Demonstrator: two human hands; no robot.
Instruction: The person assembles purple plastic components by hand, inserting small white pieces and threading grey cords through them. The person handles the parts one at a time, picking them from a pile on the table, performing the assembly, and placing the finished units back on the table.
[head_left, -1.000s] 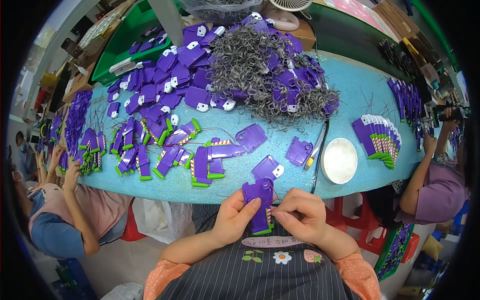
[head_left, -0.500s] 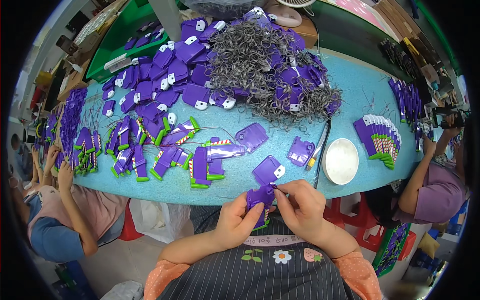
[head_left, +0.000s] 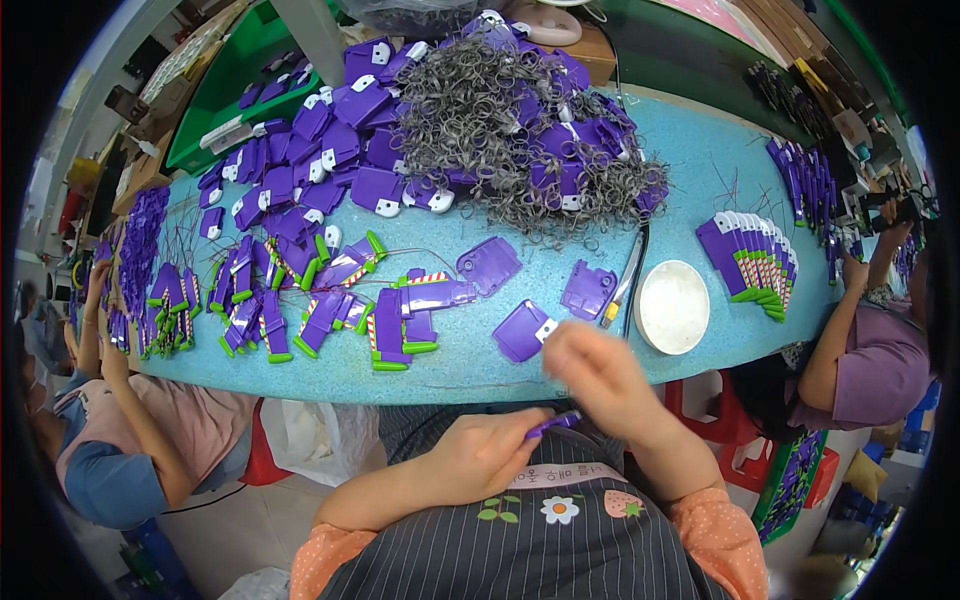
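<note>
Close in front of my apron, my left hand (head_left: 488, 452) grips a purple plastic part (head_left: 553, 426), now seen nearly edge-on. Most of that part is covered by the fingers. My right hand (head_left: 604, 378) is apart from it, raised over the table's near edge and smeared by motion; its fingers look curled, but whether they hold anything does not show. Just beyond it lies a purple panel with a white corner (head_left: 523, 331). Farther off are a notched purple panel (head_left: 589, 290) and a rounded purple panel (head_left: 489, 266).
A white bowl (head_left: 672, 308) stands at right beside a cutter knife (head_left: 612, 310). Grey wire rings (head_left: 480, 115) lie heaped on purple panels. Purple-green wing-shaped parts (head_left: 390, 325) spread at left; a fanned stack (head_left: 750, 265) lies right. People sit at both sides.
My right hand has come off the purple part and shifted up and slightly right. My left hand has lowered the part and tipped it edge-on. The view has shifted slightly.
</note>
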